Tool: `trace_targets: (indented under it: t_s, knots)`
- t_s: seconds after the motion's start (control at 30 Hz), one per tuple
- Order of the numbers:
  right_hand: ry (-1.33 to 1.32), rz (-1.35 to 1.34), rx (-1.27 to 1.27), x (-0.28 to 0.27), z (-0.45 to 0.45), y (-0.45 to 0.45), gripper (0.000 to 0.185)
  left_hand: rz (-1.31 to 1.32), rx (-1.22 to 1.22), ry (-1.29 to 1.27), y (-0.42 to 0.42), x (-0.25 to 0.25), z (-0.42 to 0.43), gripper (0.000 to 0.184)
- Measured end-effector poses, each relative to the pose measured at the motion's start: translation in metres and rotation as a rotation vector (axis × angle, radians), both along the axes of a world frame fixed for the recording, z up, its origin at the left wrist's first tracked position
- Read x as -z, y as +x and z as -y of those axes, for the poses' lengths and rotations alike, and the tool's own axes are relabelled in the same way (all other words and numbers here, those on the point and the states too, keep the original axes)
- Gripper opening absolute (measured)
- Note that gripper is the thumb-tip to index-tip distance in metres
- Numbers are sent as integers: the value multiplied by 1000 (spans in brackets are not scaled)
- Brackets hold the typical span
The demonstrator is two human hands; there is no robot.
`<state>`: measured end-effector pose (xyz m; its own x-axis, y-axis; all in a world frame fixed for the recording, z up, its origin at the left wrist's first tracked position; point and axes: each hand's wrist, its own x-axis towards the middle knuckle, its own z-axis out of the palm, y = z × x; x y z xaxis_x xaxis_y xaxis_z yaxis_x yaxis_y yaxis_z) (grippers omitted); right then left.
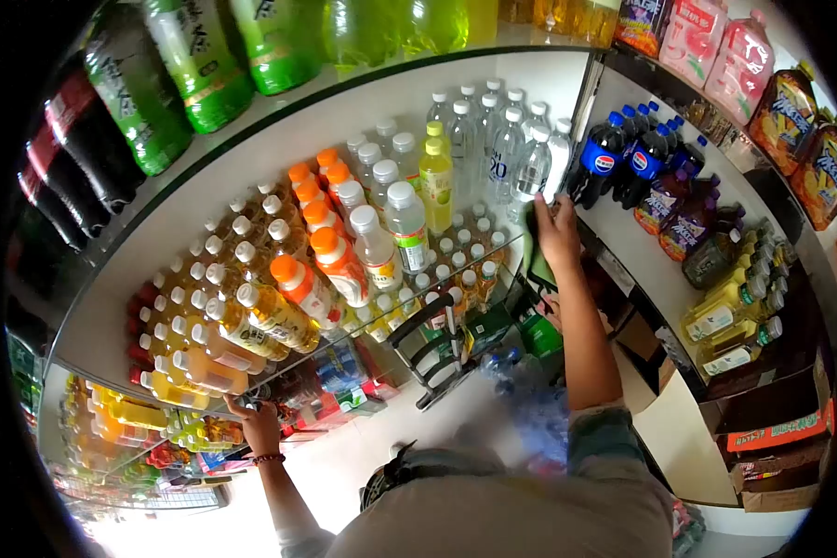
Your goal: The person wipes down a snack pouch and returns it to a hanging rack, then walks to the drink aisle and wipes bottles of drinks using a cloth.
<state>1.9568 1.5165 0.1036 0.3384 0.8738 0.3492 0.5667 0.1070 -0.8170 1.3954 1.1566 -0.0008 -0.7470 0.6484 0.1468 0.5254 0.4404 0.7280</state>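
Note:
My left hand [259, 428] is at the front edge of the glass shelf [293, 367], by the pale orange bottles [210, 368]. Its thumb and forefinger are apart, with nothing seen between them. At the shelf's right end, my right hand [558, 237] is closed on a dark green cloth [536, 260] that hangs beside the edge. Just above its fingertips stands a clear water bottle [533, 167]. Between the hands, rows of upright bottles fill the shelf: orange-capped bottles [304, 293], white-capped bottles [405, 223] and a yellow-green bottle [435, 186].
Green tea bottles [198, 70] line the upper shelf. Cola bottles [603, 153] stand on the right shelf, above open cartons [777, 456]. Below are a black trolley handle [428, 349], wrapped water bottles [539, 418] and a lower shelf of drinks [126, 409].

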Motion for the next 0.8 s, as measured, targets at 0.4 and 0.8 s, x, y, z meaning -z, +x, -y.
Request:
trace_targets:
  t_s: [0.4, 0.8]
  knots:
    - [-111, 247, 281, 5, -38, -47, 87, -30, 140, 118, -21, 11, 44, 83]
    - [90, 262, 76, 13, 15, -47, 85, 123, 454, 260, 42, 14, 70, 58]
